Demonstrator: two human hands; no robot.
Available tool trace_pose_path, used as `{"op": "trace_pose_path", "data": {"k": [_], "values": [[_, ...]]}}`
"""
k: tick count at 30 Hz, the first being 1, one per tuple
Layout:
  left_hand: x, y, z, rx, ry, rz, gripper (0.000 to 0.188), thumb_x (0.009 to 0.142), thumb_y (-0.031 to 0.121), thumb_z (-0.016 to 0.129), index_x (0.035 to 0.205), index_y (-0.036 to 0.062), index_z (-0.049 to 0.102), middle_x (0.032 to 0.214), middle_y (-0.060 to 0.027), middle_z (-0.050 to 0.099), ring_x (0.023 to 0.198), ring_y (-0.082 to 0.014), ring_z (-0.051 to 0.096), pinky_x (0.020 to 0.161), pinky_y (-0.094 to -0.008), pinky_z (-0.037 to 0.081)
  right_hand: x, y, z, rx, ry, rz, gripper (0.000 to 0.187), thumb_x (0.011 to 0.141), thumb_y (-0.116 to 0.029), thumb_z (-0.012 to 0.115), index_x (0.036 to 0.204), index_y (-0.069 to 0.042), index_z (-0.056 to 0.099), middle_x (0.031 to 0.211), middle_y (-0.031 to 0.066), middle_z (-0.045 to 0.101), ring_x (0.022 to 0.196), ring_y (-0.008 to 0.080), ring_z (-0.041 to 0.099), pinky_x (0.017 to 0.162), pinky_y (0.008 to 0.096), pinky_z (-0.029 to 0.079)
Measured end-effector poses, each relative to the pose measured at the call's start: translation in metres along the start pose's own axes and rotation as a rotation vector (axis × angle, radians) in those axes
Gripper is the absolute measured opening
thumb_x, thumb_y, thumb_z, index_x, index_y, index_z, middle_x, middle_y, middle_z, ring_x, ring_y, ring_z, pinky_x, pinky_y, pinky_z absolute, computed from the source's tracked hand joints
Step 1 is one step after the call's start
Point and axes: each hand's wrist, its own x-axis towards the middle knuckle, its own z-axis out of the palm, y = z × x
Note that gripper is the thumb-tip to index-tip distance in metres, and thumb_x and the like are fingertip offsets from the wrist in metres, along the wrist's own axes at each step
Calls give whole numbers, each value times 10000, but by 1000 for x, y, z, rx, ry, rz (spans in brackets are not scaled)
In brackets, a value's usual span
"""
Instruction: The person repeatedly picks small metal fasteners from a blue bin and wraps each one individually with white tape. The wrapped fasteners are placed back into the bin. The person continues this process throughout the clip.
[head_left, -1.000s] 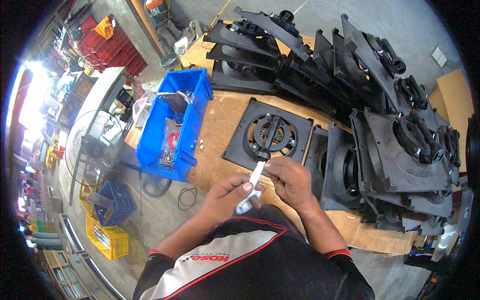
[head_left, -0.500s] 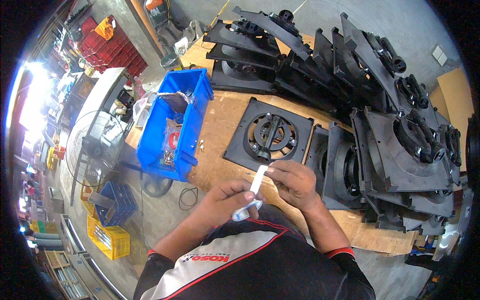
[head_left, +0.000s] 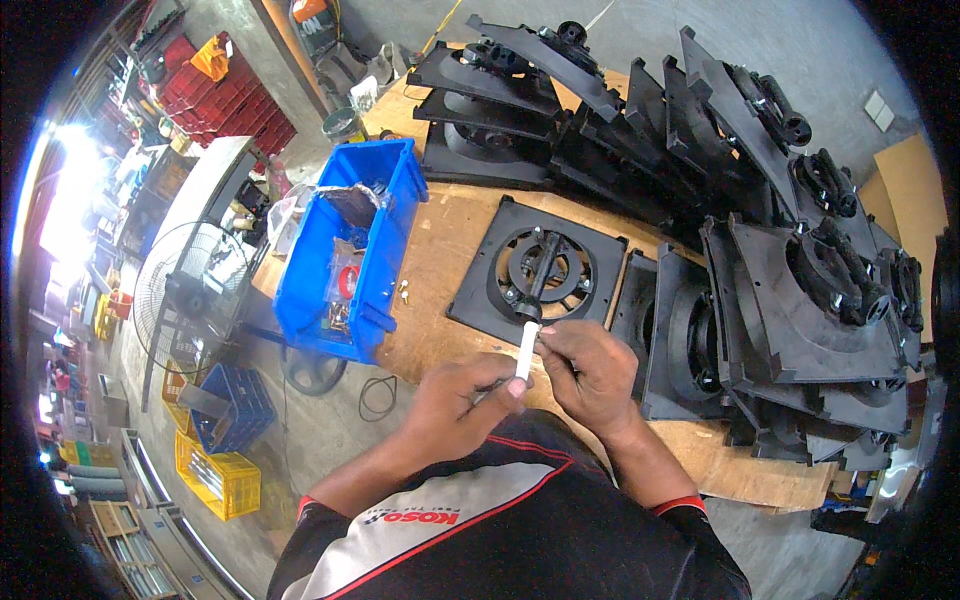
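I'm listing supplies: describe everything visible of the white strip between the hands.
The white strip is narrow and plain, smooth and tape-like by its look. It runs straight, slanting rightward away from the person. Its near part is hidden in the left hand; the right hand pinches its far end near the black frame. Whether strip and frame touch is unclear.

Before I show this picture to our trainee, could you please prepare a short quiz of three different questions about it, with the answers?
1. True or false: the blue bin stands to the left of the square black plate lying just beyond the hands.
2. Multiple choice: which colour is the strip between the left hand and the right hand? A) red B) green C) white
3. Fill the gap: the stacked crates at the picture's upper left are ___.

Key: 1. True; 2. C; 3. red.
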Motion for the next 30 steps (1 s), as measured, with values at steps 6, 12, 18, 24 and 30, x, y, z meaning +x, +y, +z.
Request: {"op": "trace_pose_path", "data": {"k": [6,12,18,24,30], "values": [[2,3,-10,99,-19,73,207,962,190,589,968,-3,663,823,-161,667,739,-292,656,683,-355,499,7,-1,-7,12,-105,7,131,782,1,756,891,-4,682,835,150,694,724,247,694,628,308,542],[7,-3,-1,118,-29,224,181,941,170,609,944,-3,659,831,-171,660,797,-352,646,725,-400,498,1,-3,-5,180,24,108,91,823,-7,736,882,20,671,832,149,696,734,207,689,630,294,539],[13,-13,-1,255,-40,180,158,923,154,614,946,9,672,923,-180,685,885,-349,656,773,-420,512,-5,-9,-7,840,22,708,141,881,-78,717,929,32,642,764,105,654,635,166,642,580,276,532],[16,-22,6,369,156,287,167,898,181,644,973,41,694,943,-170,690,945,-368,654,793,-429,519,-8,-9,-4,1130,-59,938,220,923,-207,690,955,3,631,724,78,630,583,138,614,518,269,522],[18,-26,4,495,265,401,199,862,221,685,1007,86,709,953,-146,698,1006,-342,652,807,-445,516,-8,-13,3,1184,-92,1019,283,943,-302,663,914,-27,602,662,31,583,522,105,550,476,247,478]]}}
